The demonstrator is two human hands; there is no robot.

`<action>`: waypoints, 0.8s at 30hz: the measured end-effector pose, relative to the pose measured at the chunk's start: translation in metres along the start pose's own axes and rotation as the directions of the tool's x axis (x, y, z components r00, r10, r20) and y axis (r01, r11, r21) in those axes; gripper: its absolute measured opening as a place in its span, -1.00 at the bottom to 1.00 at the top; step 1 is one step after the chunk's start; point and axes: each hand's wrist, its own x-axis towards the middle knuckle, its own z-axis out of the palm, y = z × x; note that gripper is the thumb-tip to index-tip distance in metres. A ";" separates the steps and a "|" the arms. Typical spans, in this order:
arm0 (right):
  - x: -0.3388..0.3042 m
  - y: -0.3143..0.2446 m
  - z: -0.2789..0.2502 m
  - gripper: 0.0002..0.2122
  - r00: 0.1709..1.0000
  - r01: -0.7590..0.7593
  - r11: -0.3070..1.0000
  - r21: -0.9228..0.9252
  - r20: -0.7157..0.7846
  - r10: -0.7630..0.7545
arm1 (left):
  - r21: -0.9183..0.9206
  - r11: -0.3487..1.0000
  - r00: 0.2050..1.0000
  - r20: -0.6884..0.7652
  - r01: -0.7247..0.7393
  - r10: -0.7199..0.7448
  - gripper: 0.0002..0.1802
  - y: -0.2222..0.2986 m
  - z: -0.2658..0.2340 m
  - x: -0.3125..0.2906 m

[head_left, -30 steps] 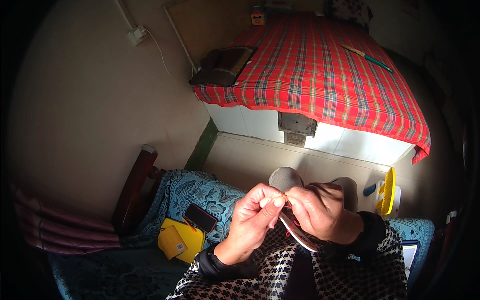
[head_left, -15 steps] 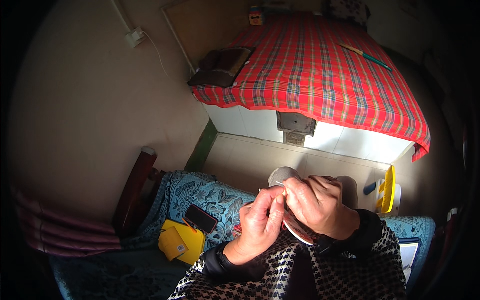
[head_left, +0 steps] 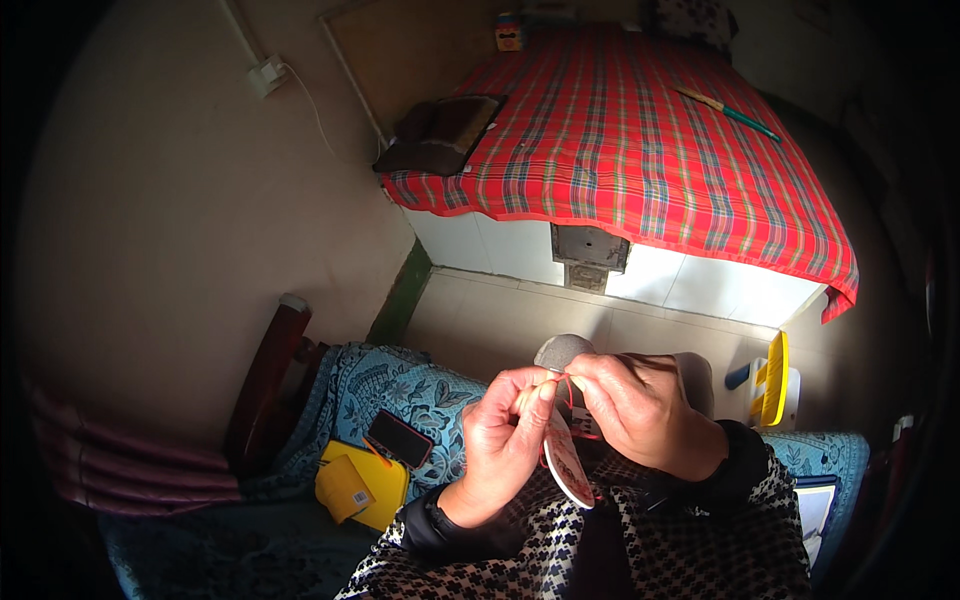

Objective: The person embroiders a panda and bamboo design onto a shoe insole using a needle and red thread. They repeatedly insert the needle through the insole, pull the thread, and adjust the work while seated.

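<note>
Close together above my lap, both my hands are pinched fingertip to fingertip. My left hand is closed, thumb against forefinger, with a small shiny piece that looks like a needle at its tips. Red thread runs down from the pinched fingers of my right hand. Below the hands, tilted on edge, is a flat insole-shaped piece with a white rim and a red pattern. Whether the left hand's lower fingers also hold it, I cannot tell.
To the left, a dark phone and a yellow book with a smaller tan packet lie on the blue patterned cover. Ahead stands a bed with a red plaid sheet. A yellow-and-white plastic object is at right.
The patterned insole-shaped piece has swung down and left, showing more of its face. Red thread now shows between the hands. The pale needle-like sliver at the fingertips is less visible.
</note>
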 end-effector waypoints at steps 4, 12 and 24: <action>-0.003 -0.002 -0.008 -0.85 0.985 -0.141 0.980 0.141 0.115 0.126 | 0.054 0.998 1.000 0.012 -0.019 0.018 -0.90 0.000 -0.002 0.000; -0.005 0.000 -0.018 -0.90 0.778 -0.609 0.515 0.603 0.329 0.535 | -0.224 0.974 0.993 -0.097 0.042 -0.065 -0.92 0.005 0.003 0.001; -0.003 0.000 -0.006 -0.85 0.653 -0.610 -0.025 0.792 0.521 0.550 | 0.190 0.976 0.991 -0.065 -0.105 0.119 -0.92 -0.008 -0.003 0.003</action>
